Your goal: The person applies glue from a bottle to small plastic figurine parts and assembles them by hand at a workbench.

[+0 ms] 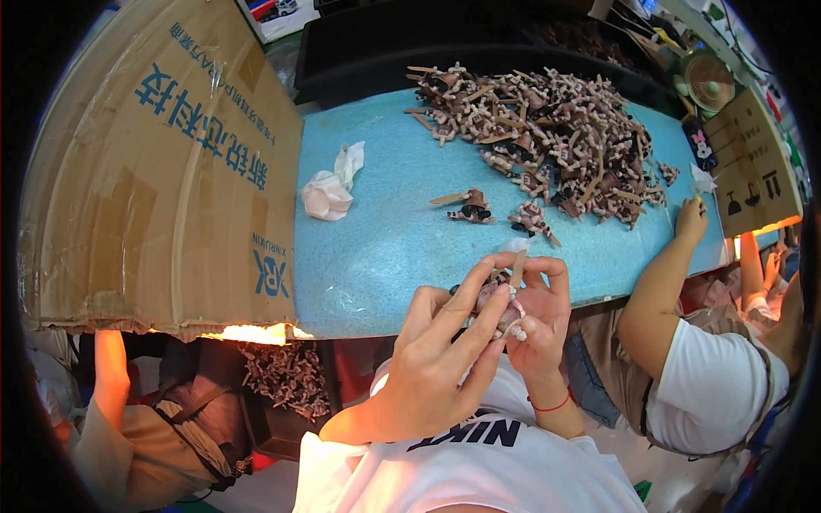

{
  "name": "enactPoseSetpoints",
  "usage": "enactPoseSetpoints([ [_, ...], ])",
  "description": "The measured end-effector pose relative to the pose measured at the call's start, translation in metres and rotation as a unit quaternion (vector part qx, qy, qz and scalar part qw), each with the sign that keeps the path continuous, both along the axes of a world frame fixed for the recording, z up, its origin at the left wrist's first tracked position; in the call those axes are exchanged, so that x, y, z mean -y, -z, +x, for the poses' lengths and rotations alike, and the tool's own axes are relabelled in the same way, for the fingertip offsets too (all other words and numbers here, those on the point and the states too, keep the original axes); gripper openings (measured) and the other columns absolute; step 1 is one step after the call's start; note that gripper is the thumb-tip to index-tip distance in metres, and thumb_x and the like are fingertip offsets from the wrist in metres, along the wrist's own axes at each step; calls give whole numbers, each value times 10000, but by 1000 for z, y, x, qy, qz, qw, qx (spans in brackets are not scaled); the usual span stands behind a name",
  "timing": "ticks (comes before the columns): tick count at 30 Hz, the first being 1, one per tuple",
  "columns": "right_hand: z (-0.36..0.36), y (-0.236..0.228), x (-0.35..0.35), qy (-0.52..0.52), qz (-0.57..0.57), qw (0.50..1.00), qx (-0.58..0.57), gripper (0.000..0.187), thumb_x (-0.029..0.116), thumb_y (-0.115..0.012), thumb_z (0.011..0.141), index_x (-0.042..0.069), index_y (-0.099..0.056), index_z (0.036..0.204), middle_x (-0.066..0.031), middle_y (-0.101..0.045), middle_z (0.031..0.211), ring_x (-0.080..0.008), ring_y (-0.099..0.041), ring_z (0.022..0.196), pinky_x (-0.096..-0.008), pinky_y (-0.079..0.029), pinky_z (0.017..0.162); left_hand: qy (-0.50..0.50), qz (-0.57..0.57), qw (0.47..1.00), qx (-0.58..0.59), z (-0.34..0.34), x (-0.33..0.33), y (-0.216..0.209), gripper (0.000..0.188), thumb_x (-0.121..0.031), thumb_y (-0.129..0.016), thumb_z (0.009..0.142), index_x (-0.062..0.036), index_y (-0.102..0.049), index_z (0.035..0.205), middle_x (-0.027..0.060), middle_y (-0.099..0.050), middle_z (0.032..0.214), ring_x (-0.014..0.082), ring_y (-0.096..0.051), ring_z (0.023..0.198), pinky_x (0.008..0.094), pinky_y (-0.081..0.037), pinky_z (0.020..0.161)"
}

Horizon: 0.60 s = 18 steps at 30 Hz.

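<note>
My left hand [445,346] and my right hand [540,318] come together just over the near edge of the blue table. Between their fingers is a small toy figure [494,301] with brown and pale parts, and a flat tan blade-like piece [518,268] sticks up from it. Both hands have their fingers closed on the figure, which they partly cover. A white crumpled scrap [516,245] lies just beyond my fingertips. Two loose figures, one with a tan blade [473,206] and another [534,220], lie a little farther off.
A large heap of similar figures [564,128] covers the far right of the blue table [368,282]. A big cardboard box [162,171] blocks the left side. White crumpled tissue [327,195] lies beside it. At right a co-worker's arm [663,282] reaches onto the table. Below stands a bin of figures [286,380].
</note>
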State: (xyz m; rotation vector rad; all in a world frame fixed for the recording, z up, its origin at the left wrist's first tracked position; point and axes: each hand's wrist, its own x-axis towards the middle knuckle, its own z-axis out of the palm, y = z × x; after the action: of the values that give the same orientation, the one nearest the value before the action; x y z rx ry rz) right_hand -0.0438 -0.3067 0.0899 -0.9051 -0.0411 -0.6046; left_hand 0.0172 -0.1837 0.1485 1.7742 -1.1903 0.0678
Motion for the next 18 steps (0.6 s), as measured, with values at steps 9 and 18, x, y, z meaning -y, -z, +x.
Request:
enactPoseSetpoints([
  [9,-3,1,-3,20,3,999,-30,511,150,-617,712,41,-358,1140,-242,-427,1191,-273,-520,1028,-366,-502,823,4,-15,1000,7,0,3,3,427,-24,-617,645,49,-585,1064,175,-543,1150,251,-437,707,301,-416,620],
  [18,-2,5,-3,-11,8,1000,-8,486,135,-626,749,51,-370,1153,-253,-409,1211,-264,-515,1042,-375,-476,873,-25,-45,999,-6,0,6,9,418,-27,-607,605,40,-601,1018,143,-576,1071,240,-450,685,300,-409,596],
])
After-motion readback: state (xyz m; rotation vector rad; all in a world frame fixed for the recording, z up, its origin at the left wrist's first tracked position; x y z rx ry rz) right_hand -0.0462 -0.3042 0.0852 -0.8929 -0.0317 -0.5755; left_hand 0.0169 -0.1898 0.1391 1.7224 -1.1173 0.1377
